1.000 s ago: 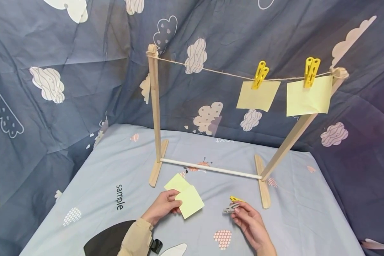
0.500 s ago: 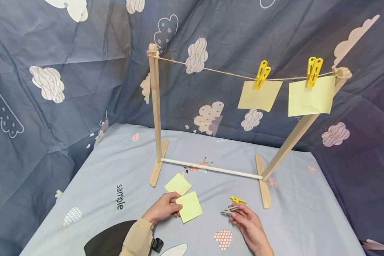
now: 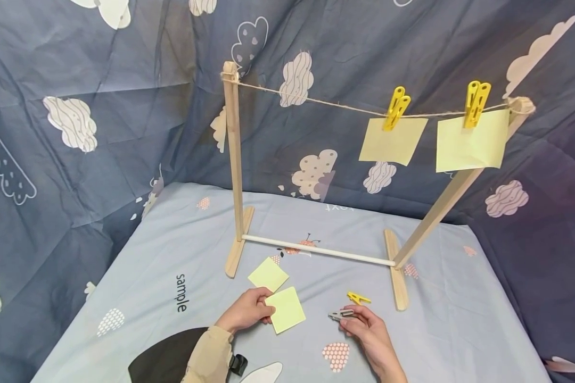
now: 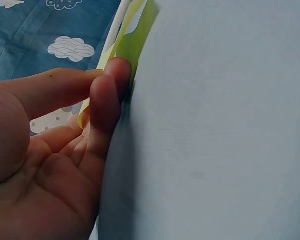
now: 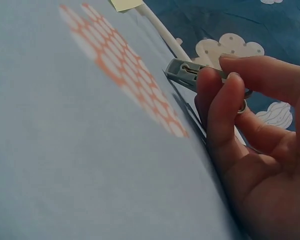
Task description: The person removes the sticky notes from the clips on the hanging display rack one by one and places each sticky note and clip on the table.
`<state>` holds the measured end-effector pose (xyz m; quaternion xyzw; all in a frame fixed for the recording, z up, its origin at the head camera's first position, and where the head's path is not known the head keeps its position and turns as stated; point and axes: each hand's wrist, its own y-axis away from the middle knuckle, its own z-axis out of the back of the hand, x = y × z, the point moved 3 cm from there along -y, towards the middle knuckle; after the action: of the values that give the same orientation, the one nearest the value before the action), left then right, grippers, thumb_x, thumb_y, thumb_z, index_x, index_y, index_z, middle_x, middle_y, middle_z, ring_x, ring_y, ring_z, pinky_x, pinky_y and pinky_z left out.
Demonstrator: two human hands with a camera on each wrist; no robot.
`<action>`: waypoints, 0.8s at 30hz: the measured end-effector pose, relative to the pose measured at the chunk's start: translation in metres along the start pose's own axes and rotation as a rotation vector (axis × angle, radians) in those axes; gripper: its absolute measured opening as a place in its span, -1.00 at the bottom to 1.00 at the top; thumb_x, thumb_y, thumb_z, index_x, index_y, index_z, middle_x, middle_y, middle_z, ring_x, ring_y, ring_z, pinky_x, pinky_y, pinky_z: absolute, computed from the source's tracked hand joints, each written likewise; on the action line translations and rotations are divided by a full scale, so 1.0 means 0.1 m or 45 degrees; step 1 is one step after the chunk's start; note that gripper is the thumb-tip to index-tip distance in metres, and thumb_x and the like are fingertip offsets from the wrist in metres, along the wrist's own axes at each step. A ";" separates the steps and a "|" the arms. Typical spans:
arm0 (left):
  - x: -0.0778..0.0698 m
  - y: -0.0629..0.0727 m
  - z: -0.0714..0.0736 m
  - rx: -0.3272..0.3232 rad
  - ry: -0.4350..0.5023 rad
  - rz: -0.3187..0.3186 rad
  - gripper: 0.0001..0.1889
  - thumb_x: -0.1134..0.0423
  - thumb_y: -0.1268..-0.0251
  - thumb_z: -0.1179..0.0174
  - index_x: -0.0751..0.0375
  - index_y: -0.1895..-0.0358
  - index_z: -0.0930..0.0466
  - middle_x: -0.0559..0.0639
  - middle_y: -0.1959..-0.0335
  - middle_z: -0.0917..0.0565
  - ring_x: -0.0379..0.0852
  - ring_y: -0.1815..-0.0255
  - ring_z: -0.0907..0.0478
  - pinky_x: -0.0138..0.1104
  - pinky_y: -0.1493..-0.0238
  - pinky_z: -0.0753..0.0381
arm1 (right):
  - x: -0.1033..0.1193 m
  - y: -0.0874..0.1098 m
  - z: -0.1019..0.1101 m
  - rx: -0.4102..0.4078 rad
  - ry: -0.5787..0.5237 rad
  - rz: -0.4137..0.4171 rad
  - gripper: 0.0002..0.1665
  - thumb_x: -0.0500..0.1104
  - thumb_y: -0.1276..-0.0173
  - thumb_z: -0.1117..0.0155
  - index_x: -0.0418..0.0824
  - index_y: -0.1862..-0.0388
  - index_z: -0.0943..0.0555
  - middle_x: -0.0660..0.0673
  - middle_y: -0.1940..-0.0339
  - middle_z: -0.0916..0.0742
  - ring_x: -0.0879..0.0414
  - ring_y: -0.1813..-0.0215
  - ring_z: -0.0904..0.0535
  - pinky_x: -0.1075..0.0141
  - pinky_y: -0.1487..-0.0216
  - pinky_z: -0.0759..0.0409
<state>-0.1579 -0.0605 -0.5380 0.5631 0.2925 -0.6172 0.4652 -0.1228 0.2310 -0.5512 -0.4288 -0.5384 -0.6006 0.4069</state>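
My left hand pinches a pale yellow sticky note by its left edge, between thumb and fingers. In the left wrist view, the thumb and fingertips press the paper from both sides, low over the cloth. Just behind it a second yellow note lies on the cloth. My right hand grips a grey clothespin between thumb and fingers, its tip pointing left toward the held note. Beyond that hand a yellow clothespin lies on the table.
A wooden stand with a left post and a white crossbar rises behind. From its twine hang two notes, one near the middle and one at the right post, each under a yellow clothespin. Dark cloth hangs behind.
The held note has come slightly away from the note lying behind it. My right hand has shifted a little left with the grey clothespin, uncovering more of the yellow one. The view tilted slightly.
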 end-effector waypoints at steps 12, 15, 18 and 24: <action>-0.02 0.00 0.00 0.015 -0.123 0.012 -0.88 0.39 -0.23 -0.20 0.35 0.20 -0.60 0.08 0.61 -0.63 -0.23 0.61 -0.51 -0.46 0.53 -0.46 | 0.08 0.03 -0.05 -0.087 0.229 -0.114 -0.48 -0.32 -0.08 -0.43 -0.40 -0.05 -0.54 -0.10 0.32 -0.74 0.23 0.44 -0.61 0.37 0.41 -0.59; -0.03 0.01 0.00 0.021 -0.148 0.000 -0.90 0.38 -0.27 -0.17 0.34 0.23 -0.61 0.07 0.62 -0.62 -0.23 0.62 -0.51 -0.46 0.53 -0.45 | 0.11 0.06 -0.06 -0.111 0.324 -0.095 -0.49 -0.31 -0.04 -0.45 -0.39 -0.02 -0.56 -0.09 0.35 -0.73 0.24 0.49 -0.58 0.38 0.44 -0.57; -0.05 0.01 -0.01 0.025 -0.159 -0.011 -0.90 0.37 -0.29 -0.16 0.35 0.27 -0.62 0.11 0.62 -0.61 -0.22 0.61 -0.50 -0.46 0.53 -0.44 | 0.14 0.08 -0.05 -0.144 0.411 -0.068 -0.50 -0.31 0.00 -0.47 -0.37 0.03 -0.59 -0.06 0.42 -0.72 0.24 0.55 -0.54 0.39 0.48 -0.54; -0.09 0.03 -0.03 0.031 -0.184 -0.006 -0.90 0.37 -0.30 -0.16 0.34 0.28 -0.64 0.11 0.62 -0.60 -0.20 0.60 -0.48 -0.47 0.55 -0.41 | 0.20 0.12 -0.01 -0.193 0.596 -0.014 -0.54 -0.23 0.03 -0.51 -0.32 0.10 -0.64 0.00 0.56 -0.63 0.25 0.57 -0.47 0.42 0.51 -0.46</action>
<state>-0.1548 -0.0573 -0.5296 0.5221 0.2520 -0.6606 0.4769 -0.1171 0.2281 -0.5287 -0.3044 -0.3853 -0.7243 0.4841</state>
